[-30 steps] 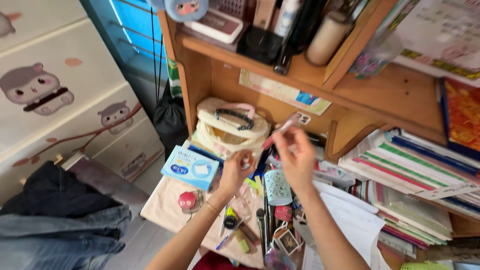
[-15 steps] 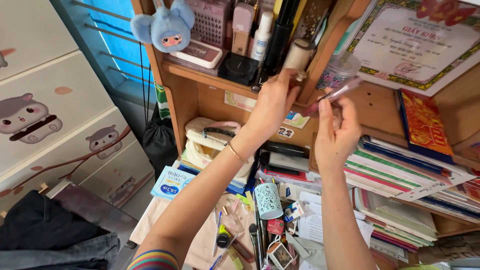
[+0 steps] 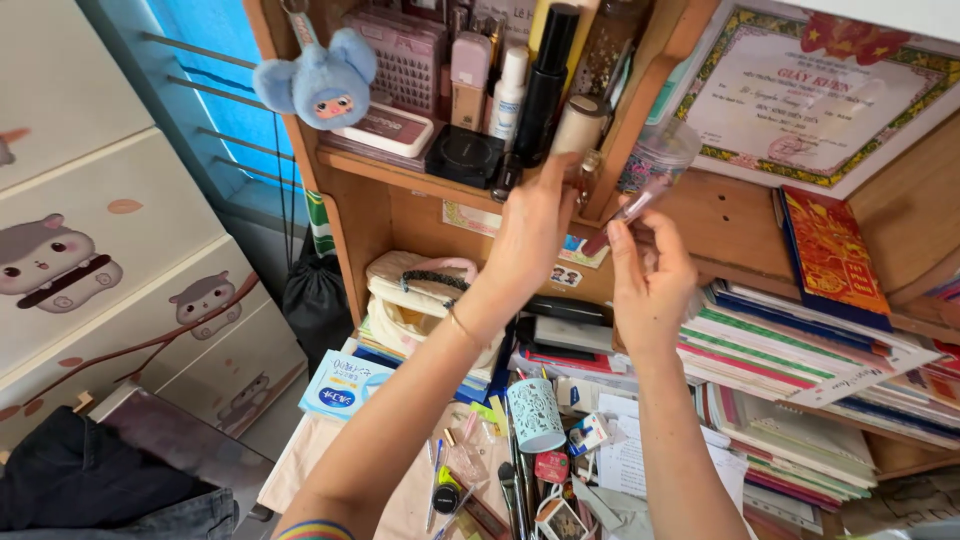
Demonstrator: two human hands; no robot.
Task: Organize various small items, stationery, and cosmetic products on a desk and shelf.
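Two bare hands up at the wooden shelf (image 3: 400, 170). Left hand (image 3: 535, 230) is raised to the shelf edge, fingers curled round a small glass bottle (image 3: 588, 172) w/ a pale cap; only part of the bottle shows past the fingertips, so the grip looks closed but can't see it fully. One thin gold bracelet (image 3: 462, 326) on that wrist. Right hand (image 3: 650, 275), just beside the left and a bit lower, pinches 1 slim pink tube (image 3: 628, 212) between thumb and fingertips, tube tilted up toward the shelf.

Just above the left hand: 1 tall black bottle (image 3: 547, 85), 1 white bottle (image 3: 509, 95), 1 black round compact (image 3: 466, 155), 1 cream cylinder (image 3: 578, 125). Further left of it hangs 1 blue plush doll (image 3: 318, 85). Above-right of the right hand: 1 clear cup (image 3: 657, 155), 1 framed certificate (image 3: 800, 90). Right of it, 1 red booklet (image 3: 830, 250) and a stack of notebooks (image 3: 790, 350), too many to count.

Below both hands: 1 teal cut-out pen cup (image 3: 535, 413), 1 blue tissue pack (image 3: 340, 385), 1 cream bag (image 3: 420, 290), loose pens & brushes (image 3: 470, 490), approx. a dozen, can't count exactly.
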